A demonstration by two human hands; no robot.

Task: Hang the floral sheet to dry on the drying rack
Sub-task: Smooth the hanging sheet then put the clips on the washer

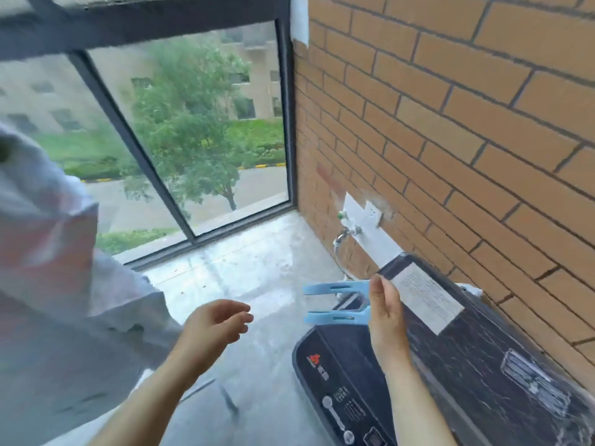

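The floral sheet [54,268] hangs in pale, blurred folds down the left side of the head view; what it hangs from is out of sight. My left hand [215,325] hovers empty to the right of the sheet, fingers loosely curled and touching nothing. My right hand [386,313] grips a large light-blue clothes peg [335,302] by its rear end, with the peg's two jaws pointing left, spread apart. The peg is above the near corner of a washing machine. No drying rack shows in the frame.
A dark top-loading washing machine [450,365] stands at the lower right against an orange brick wall [467,123], with a tap [346,233] and socket behind it. Large dark-framed windows [199,130] fill the back. Bare concrete floor [251,268] lies between sheet and machine.
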